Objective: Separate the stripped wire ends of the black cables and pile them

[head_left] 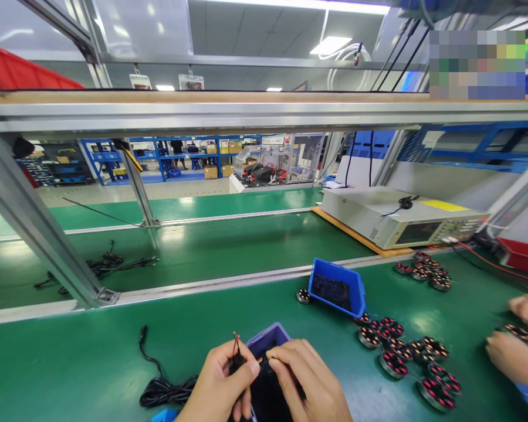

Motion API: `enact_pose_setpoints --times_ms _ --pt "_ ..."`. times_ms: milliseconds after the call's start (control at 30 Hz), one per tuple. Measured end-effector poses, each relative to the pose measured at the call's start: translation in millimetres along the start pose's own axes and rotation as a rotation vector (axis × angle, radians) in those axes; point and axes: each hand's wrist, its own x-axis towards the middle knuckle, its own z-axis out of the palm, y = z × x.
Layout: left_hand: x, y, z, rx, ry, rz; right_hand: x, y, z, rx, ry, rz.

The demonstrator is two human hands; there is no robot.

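Observation:
My left hand (226,375) is closed in a pinch on a thin black cable (236,354), whose bared red and light wire ends point up. Close beside it, my right hand (310,378) has thumb and forefinger pressed together. A small coppery tip shows between the two hands, but what the right fingers hold is hidden. Behind and below both hands stands a purple bin (275,333) with dark contents, mostly covered by my hands. Left of my left hand lies a coiled black cable (169,391) with its plug end stretched away from me.
A blue bin (358,293) of small black pieces stands ahead. Several round motor parts (393,363) with copper windings lie to the right. Another person's hands (510,351) work at the right edge. A grey bench instrument (400,217) and metal frame post (39,217) stand farther back.

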Motion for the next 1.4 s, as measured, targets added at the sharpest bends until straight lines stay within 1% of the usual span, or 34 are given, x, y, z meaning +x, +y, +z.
enact_pose_setpoints --times_ms 167,233,400,633,900,1067,1267,1400 --pt "0 -3 1.6 -0.007 -0.005 0.018 -4 2 3 0.035 -0.068 0.026" --pt "0 -2 1.1 -0.010 -0.004 0.015 -2 2 1 0.069 -0.052 0.043" --pt "-5 7 -0.5 0.035 -0.041 -0.042 2 -1 -3 0.145 0.061 0.106" --pt "-8 12 -0.1 0.074 -0.096 -0.060 4 -1 2 0.119 0.102 0.063" --pt "-7 12 -1.1 0.095 -0.113 -0.063 3 -4 0 0.119 0.085 0.058" --pt "-7 11 -0.9 0.096 -0.113 -0.062 2 -3 1 0.110 0.098 0.043" --pt "-9 12 1.8 0.063 -0.114 -0.022 2 -3 2 0.092 0.060 0.016" --pt "-9 12 0.9 0.061 -0.108 -0.022 4 -5 1 0.166 0.061 0.093"
